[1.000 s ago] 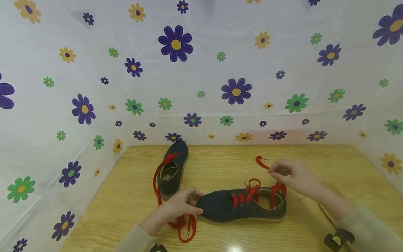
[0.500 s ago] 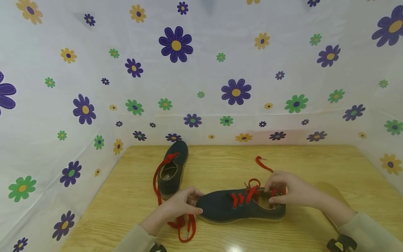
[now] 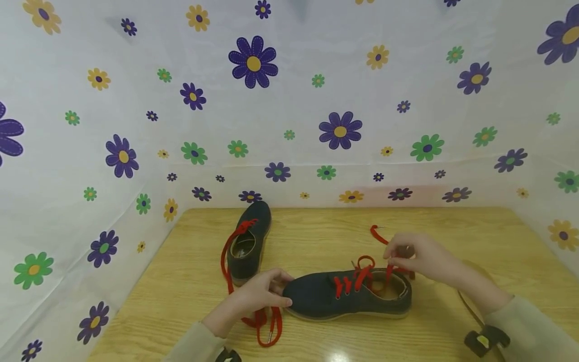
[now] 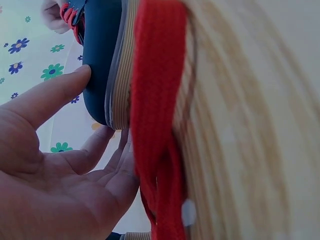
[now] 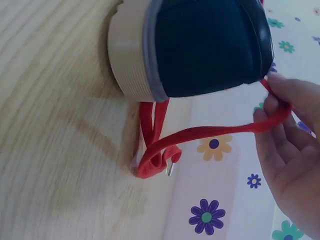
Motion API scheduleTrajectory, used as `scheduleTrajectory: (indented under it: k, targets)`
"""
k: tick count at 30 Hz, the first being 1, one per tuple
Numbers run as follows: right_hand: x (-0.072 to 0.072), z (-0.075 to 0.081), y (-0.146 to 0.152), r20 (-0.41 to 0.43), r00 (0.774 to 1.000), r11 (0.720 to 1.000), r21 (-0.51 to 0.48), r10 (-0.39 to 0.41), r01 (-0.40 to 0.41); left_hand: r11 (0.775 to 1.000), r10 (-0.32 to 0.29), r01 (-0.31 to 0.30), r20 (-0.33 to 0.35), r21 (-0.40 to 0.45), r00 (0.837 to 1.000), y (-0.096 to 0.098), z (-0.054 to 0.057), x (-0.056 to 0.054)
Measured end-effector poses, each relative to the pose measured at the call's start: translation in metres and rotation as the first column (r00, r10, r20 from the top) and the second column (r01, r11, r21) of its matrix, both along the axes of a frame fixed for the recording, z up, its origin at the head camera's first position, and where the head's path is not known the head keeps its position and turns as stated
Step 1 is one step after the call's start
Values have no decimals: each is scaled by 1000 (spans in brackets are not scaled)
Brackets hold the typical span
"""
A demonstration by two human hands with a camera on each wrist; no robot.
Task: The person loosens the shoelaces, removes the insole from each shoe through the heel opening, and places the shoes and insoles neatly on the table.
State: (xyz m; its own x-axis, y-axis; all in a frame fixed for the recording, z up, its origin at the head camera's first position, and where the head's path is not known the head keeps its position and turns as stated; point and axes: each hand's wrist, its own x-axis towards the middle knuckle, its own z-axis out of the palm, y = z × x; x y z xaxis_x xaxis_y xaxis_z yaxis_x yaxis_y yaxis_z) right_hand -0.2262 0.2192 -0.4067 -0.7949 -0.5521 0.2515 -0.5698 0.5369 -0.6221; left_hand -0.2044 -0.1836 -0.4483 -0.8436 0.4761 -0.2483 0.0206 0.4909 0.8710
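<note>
A navy shoe [image 3: 316, 296] with red lacing lies sideways across the table, its toe to the left. My left hand [image 3: 262, 296] holds that toe, the thumb [image 4: 75, 80] on the upper and the fingers around the front. Above the heel opening, my right hand [image 3: 420, 256] pinches a red shoelace [image 3: 389, 275] between thumb and fingers. Part of this lace hangs into the shoe. In the right wrist view, a stretch of the lace [image 5: 215, 132] runs over the palm side of the fingers and down beside the heel. Its metal-tipped end [image 3: 375, 232] lies behind the hand.
A second navy shoe [image 3: 253, 226] stands at the back left, toe to the wall. Its long red lace [image 3: 270, 334] trails forward beneath and beside my left hand. The wooden table [image 3: 316, 231] meets a flower-patterned cloth [image 3: 289, 100] behind and at the sides.
My right hand drops from behind the heel to the shoe opening, then rises again, drawing the lace up out of it. My left hand and the shoe stay in place.
</note>
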Motion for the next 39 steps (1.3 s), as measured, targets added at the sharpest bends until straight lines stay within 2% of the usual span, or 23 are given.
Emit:
scheduleTrajectory:
  k: [3,7,11,15,18,25,29,35,39]
  targets:
    - [-5,1,2,-47,993,994,-24,-106,104,1000,-5,5,-2,2,1000,0,-1,0]
    - [-13,0,8,-46,971,971,-54,-235,233,1000,-14,14,-1,11,1000,0,-1,0]
    - [-23,-3,19,-36,940,939,-74,-338,335,1000,-18,18,2,22,1000,0,-1,-1]
    - [-29,-6,30,-47,903,904,-44,-428,426,1000,-20,20,-3,14,1000,0,-1,-1]
    - [-31,-8,36,-46,882,884,-12,-468,468,1000,-21,21,-9,4,1000,0,-1,-1]
    - [-30,-13,41,-17,888,887,44,-459,459,1000,-23,23,-2,13,1000,0,0,-1]
    - [-26,-11,37,-1,897,897,28,-442,442,1000,-21,21,-1,15,1000,0,0,-1]
    - [-14,4,22,85,925,925,-52,-371,376,1000,-12,12,-4,6,1000,0,0,0]
    - [-5,14,10,183,926,932,-93,-331,352,1000,-2,2,-4,-6,1000,1,1,1]
